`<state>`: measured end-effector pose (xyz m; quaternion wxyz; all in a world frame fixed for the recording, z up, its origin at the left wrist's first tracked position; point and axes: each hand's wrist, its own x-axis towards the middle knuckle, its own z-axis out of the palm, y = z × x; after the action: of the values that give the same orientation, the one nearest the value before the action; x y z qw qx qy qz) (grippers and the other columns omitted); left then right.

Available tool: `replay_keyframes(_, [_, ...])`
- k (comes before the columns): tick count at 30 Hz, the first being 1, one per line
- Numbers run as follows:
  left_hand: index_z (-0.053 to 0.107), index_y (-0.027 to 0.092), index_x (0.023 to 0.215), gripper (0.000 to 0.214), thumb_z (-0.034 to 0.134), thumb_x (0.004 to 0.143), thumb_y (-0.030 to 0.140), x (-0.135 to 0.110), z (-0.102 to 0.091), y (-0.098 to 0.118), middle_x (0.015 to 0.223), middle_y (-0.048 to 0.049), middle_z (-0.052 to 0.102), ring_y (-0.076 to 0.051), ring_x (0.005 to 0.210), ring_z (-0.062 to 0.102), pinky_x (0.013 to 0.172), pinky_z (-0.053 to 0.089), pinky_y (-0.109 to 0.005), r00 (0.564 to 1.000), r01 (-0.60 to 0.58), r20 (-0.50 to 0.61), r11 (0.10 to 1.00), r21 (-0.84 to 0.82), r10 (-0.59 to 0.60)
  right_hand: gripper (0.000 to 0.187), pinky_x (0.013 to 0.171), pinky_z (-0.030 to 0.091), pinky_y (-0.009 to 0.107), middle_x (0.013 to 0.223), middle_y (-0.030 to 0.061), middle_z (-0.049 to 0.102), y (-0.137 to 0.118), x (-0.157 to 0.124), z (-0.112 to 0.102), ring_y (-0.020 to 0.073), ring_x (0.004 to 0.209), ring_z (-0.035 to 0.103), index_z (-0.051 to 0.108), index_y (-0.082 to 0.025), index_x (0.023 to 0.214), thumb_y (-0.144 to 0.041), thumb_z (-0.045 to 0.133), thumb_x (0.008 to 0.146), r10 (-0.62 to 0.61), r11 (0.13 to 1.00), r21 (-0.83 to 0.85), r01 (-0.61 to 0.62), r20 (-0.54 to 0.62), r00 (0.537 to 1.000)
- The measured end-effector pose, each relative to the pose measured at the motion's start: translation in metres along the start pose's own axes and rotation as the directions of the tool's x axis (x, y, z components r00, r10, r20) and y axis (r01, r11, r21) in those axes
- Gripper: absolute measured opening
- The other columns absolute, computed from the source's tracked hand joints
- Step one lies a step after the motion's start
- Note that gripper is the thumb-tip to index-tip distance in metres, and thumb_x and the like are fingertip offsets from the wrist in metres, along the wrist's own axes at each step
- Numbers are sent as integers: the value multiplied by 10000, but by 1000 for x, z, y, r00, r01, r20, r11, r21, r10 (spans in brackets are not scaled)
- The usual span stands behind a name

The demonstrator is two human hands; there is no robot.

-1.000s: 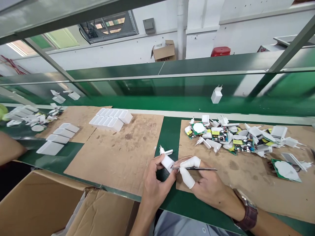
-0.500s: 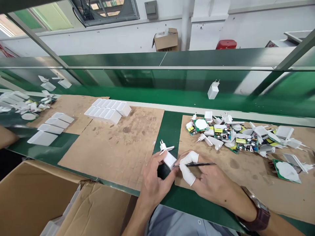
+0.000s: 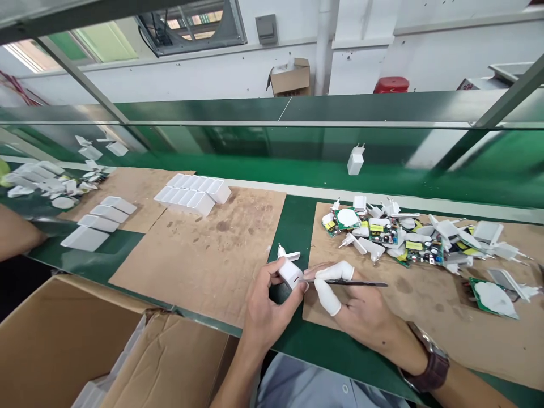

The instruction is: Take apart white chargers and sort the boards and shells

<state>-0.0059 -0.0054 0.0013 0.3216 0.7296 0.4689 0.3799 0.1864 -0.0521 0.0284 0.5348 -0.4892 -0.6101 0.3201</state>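
Observation:
My left hand (image 3: 267, 303) is closed around a white charger case (image 3: 291, 273), its fingers on both sides. A small dark slot shows in the end facing me. From its far end stick a white two-pin plug (image 3: 281, 251) and a flat white cover hanging out to the right. My right hand (image 3: 355, 300), with white finger cots on thumb and forefinger, pinches a thin dark pen-like tool (image 3: 361, 283). The tool lies nearly level, its tip at the right side of the case; whether it touches cannot be made out.
Circuit boards with plugs (image 3: 385, 232) pile up on the right cardboard. White empty cases (image 3: 191, 192) stand in rows on the left cardboard, others (image 3: 100, 224) nearer me. An open carton (image 3: 59, 334) is at lower left. A charger (image 3: 356, 160) stands behind. Another person's arm (image 3: 19, 232) reaches in left.
The charger case has turned in my left hand, so its slot now shows. My right hand and the tool have shifted slightly right. The whole view has tilted up a little.

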Motion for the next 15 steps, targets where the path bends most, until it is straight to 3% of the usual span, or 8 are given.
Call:
replay_keyframes(6, [589,231,1309,452,752,912,371,0,0,0,1185,-92,760,-217,977,763,860,638,-364,999,35,5,999,11,-35,150,907,641,306,1044,25,791,0,3,-1,186,987,781,655,-256,1023,-131,582,984,-80,993,-86,75,-64,995])
replay_keyframes(15, [595,230,1323,454,740,921,385,0,0,-1,1206,-98,748,-210,950,760,845,641,-358,1000,-21,-8,997,79,22,163,949,609,305,1109,42,792,-5,2,-1,183,1019,776,662,-246,1047,-146,537,1015,-47,998,-51,47,-5,999])
